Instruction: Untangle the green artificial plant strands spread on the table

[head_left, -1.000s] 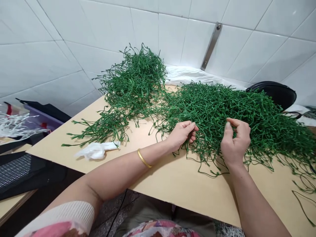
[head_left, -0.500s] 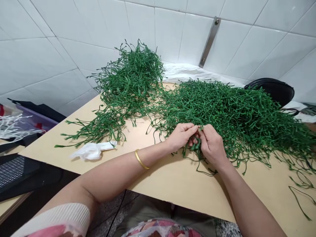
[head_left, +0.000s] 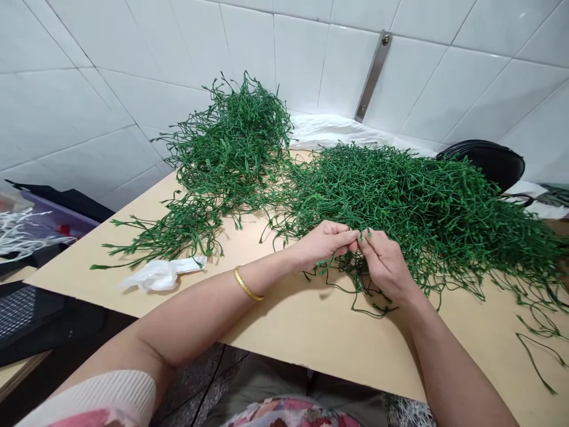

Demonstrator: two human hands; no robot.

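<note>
Thin green cords with small knotted or tufted ends lie in a large tangled pile [head_left: 400,201] just beyond my hands. My left hand [head_left: 329,243] is closed in a pinch on a green cord, its fingertips meeting those of the other hand. My right hand [head_left: 384,261] pinches green cord too, with small green ends [head_left: 365,233] showing at the thumb and finger. Loose cords hang below both hands onto the table [head_left: 284,320]. Whether both hands hold the same cord is hidden by the fingers.
A second heap of green cords [head_left: 235,130] stands at the back left, with a smaller bunch [head_left: 173,231] before it. Nearby lies a crumpled white plastic strip [head_left: 160,274]. A black round case [head_left: 486,163] sits back right. A tiled wall [head_left: 302,59] closes off the back.
My hands stay together at the pile's near edge. The right fingers have shifted slightly, and two green ends now show above them. The view has turned a little.
</note>
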